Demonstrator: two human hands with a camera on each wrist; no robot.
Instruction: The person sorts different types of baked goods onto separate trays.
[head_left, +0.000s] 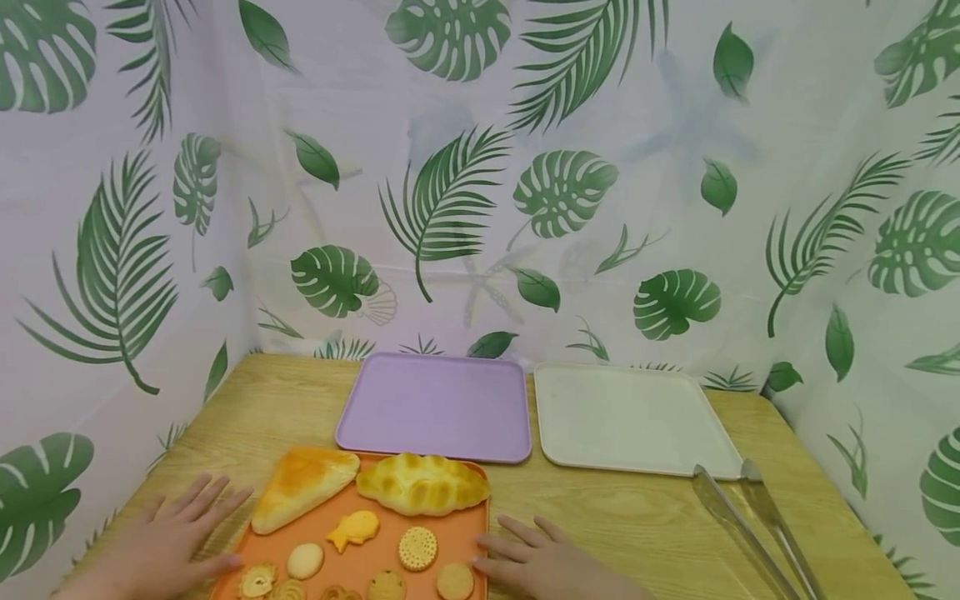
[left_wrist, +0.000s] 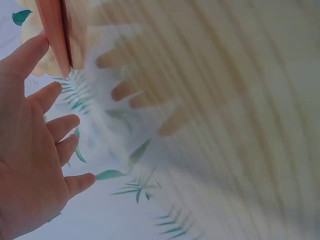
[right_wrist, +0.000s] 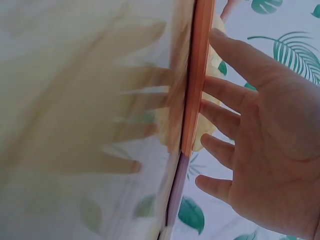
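An orange tray (head_left: 461, 533) holds a triangular bread (head_left: 303, 490), a ridged golden bread loaf (head_left: 423, 485), a fish-shaped cookie (head_left: 356, 530) and several small cookies, including a round dotted one (head_left: 417, 548). My left hand (head_left: 168, 537) lies at the tray's left side, fingers spread and straight. Its thumb reaches the tray's edge (left_wrist: 52, 30) in the left wrist view. At the opposite side is my right hand (head_left: 540, 557), fingers extended, with thumb and fingertips right at the orange edge (right_wrist: 200, 65) in the right wrist view. Neither hand grips anything.
Behind the orange tray lies a purple tray (head_left: 435, 408), with a white tray (head_left: 630, 417) to its right. Metal tongs (head_left: 750, 525) rest at the right, tips at the white tray's front edge. A leaf-printed cloth (head_left: 465, 325) surrounds the wooden table (head_left: 622, 508).
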